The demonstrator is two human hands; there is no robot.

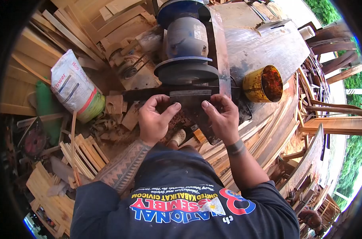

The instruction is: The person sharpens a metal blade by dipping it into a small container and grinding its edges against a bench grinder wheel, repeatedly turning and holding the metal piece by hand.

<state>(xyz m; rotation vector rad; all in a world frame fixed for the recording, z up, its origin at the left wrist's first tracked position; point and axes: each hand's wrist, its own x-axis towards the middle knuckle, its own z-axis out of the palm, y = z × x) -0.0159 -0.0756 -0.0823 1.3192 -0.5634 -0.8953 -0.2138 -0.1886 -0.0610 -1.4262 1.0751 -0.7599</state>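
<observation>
A short, flat metal blade [190, 98], dark with a paler strip along its far edge, spans the gap between my two hands. My left hand [156, 118] pinches its left end between thumb and fingers. At the right end, my right hand [223, 118] has a similar pinch. Just beyond the blade is the grey wheel [189, 74] of a bench grinder [187, 38], and a dark bar [143, 95] runs crosswise beneath it. Whether the blade touches the wheel or the bar I cannot tell.
A stained yellow can [254, 85] stands on the right. To the left leans a white printed sack [75, 85]. Stacked wood strips [85, 151] lie at lower left, and long boards [248, 143] extend on the right. Wood shavings cover the ground below the grinder.
</observation>
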